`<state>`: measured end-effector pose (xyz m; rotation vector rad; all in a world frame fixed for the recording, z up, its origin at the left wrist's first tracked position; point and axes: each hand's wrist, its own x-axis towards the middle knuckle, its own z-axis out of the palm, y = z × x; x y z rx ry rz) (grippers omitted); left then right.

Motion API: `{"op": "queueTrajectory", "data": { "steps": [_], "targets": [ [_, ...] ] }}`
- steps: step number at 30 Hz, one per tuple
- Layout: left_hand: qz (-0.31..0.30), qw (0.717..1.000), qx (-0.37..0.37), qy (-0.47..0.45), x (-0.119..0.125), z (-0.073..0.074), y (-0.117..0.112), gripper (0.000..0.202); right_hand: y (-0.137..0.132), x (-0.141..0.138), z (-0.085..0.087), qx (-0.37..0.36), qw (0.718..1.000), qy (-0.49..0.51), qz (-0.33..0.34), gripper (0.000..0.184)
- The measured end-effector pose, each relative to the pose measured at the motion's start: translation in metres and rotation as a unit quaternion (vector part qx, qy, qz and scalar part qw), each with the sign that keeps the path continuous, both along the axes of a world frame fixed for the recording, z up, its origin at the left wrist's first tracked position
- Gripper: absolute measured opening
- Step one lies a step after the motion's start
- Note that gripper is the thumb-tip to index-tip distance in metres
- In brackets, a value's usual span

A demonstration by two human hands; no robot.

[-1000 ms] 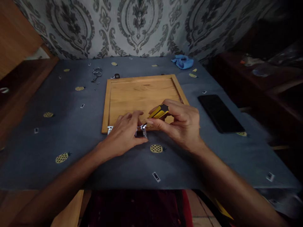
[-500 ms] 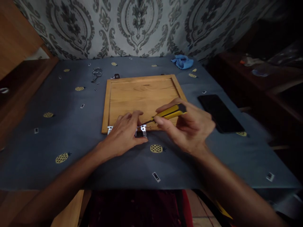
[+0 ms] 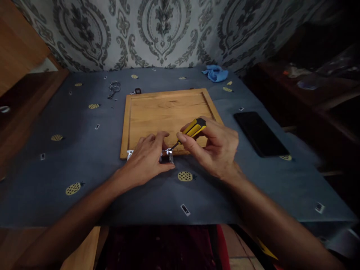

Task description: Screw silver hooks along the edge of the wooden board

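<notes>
1. My left hand lies palm down at the near edge of the wooden panel. The fingers are extended and not clenched, and they press on the panel's edge and on the metal fitting mounted there.
2. The metal fitting sits on the near edge of the panel, where the panel meets the tablecloth. One bright end shows just right of my left fingertips, and another shows at the left of that hand. My hand covers the part between them.
3. My right hand grasps the screwdriver by its yellow and black handle, with thumb and fingers closed around it.
4. The screwdriver is tilted. The handle points up and to the right over the panel, and the dark shaft slopes down and to the left. The tip stands on the exposed right end of the metal fitting, just beside my left index finger.
5. The wooden panel lies flat at the centre of the table, its raised border facing up.
6. A black phone lies flat on the tablecloth to the right of the panel, well apart from my right hand.
7. A crumpled blue cloth lies at the far right, near the patterned wall.
8. A bunch of small metal parts lies beyond the panel's far left corner. I cannot tell what they are.
</notes>
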<state>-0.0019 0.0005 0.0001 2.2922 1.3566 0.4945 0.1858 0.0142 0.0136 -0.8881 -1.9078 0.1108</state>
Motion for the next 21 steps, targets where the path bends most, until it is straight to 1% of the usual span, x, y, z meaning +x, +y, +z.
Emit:
{"op": "queueTrajectory", "data": {
  "steps": [7,13,21],
  "targets": [
    [-0.002,1.000,0.003,-0.001,-0.0002,-0.0009,0.0000,0.058,0.0013,-0.0013,-0.0016,-0.016,1.000,-0.003,0.019,0.023],
    [-0.004,1.000,-0.003,0.001,0.0002,-0.0003,0.0004,0.055,0.0027,-0.0029,-0.0021,0.005,1.000,-0.006,0.028,0.024],
    [0.001,1.000,-0.002,-0.004,-0.0006,-0.0025,-0.0002,0.059,0.0034,-0.0032,-0.0026,0.027,0.999,-0.022,0.025,0.026]
  ]
}}
